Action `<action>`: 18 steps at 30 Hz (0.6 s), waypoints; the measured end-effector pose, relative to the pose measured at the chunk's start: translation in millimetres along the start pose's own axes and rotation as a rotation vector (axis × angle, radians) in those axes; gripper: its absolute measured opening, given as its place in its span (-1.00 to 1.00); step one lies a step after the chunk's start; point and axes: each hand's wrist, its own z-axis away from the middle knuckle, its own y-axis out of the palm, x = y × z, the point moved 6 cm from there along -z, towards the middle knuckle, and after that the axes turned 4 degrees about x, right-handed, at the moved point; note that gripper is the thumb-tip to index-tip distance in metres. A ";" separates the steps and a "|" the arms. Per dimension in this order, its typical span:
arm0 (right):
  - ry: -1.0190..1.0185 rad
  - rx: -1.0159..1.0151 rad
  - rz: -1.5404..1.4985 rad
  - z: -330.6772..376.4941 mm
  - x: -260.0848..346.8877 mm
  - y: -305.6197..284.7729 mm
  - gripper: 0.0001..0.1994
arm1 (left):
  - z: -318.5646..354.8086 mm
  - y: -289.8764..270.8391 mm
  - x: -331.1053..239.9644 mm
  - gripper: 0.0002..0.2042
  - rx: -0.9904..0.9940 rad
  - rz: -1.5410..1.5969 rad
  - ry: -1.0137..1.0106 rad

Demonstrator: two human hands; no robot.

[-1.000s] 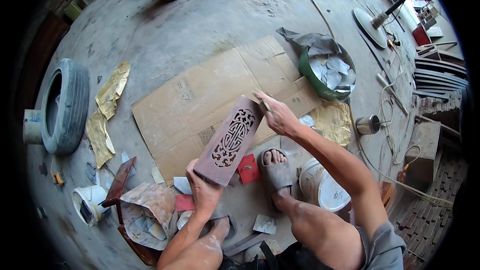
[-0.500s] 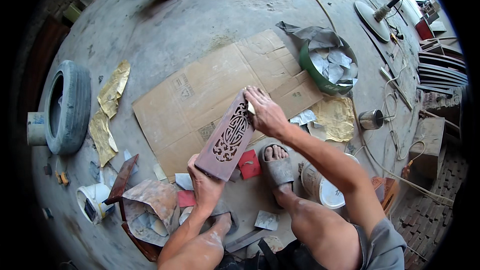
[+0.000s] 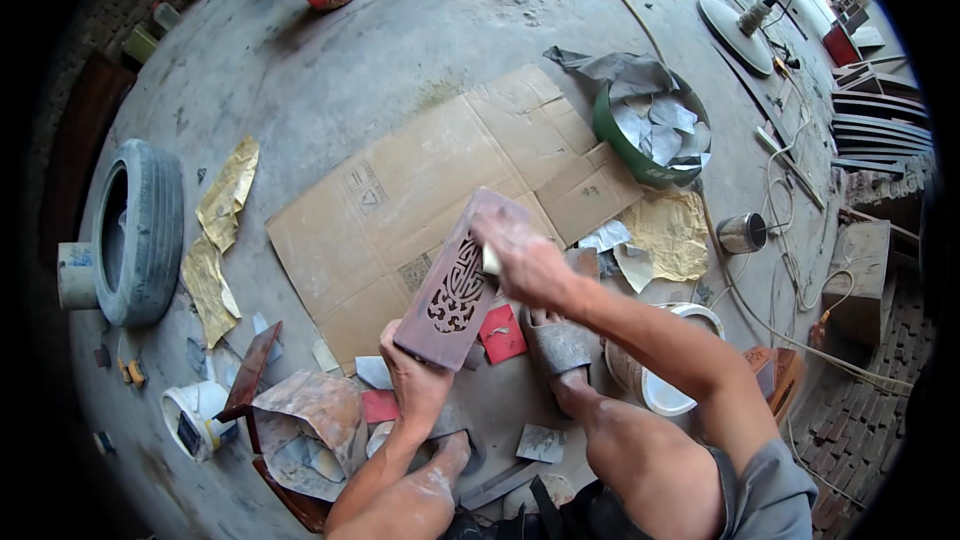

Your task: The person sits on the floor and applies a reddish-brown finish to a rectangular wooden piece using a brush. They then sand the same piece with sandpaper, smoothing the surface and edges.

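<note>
A purplish-brown carved wooden panel (image 3: 428, 331), pierced with an openwork pattern, is held at a slant between my knees and a flattened cardboard sheet (image 3: 340, 220). My left hand (image 3: 416, 380) grips its lower end, fingers wrapped round the edge. On the upper face of the panel lies my right hand (image 3: 525, 260), smeared by motion. A small pale piece, like folded sandpaper (image 3: 491, 260), shows beneath its fingers. My right hand covers part of the pattern's right side.
Beyond my right hand stands a green basin (image 3: 645, 172) of grey sheets. A tyre (image 3: 150, 230) and white bucket (image 3: 200, 415) are at left. Close to my right leg is a white tub (image 3: 668, 390). A cable (image 3: 735, 285) runs along the right floor.
My right hand has slid from the panel's upper end down toward the middle of its face. The panel's upper end now shows. My left hand keeps its grip on the lower end.
</note>
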 end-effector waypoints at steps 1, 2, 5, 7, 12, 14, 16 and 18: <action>-0.008 -0.111 -0.016 -8.0 -12.8 -11.4 -0.34 | -1.7 1.2 -2.9 -0.15 0.007 0.000 -0.018; 0.011 -0.088 0.011 -6.9 -16.7 -9.8 -0.34 | -1.5 2.0 -4.1 -0.16 0.014 0.000 -0.035; -0.079 -0.048 0.058 7.1 10.8 -0.5 -0.31 | 2.1 -2.6 -1.9 -0.18 0.006 -0.013 0.015; -0.153 0.012 0.025 14.6 22.6 0.8 -0.29 | 0.8 -2.9 -0.5 -0.18 -0.008 -0.008 0.032; 0.039 -0.095 0.023 1.4 -5.5 -11.5 -0.31 | -0.9 -1.2 -7.0 -0.17 0.005 -0.018 0.025; -0.166 -0.039 0.088 20.3 18.6 4.3 -0.29 | 4.3 -0.7 1.8 -0.13 0.002 -0.051 0.046; -0.170 -0.019 0.003 22.5 27.0 -7.3 -0.33 | 3.6 -0.5 0.7 -0.11 0.005 -0.071 0.039; -0.050 -0.057 -0.008 -0.2 -4.3 -12.9 -0.37 | 0.7 -1.6 -3.5 -0.11 0.012 -0.080 0.010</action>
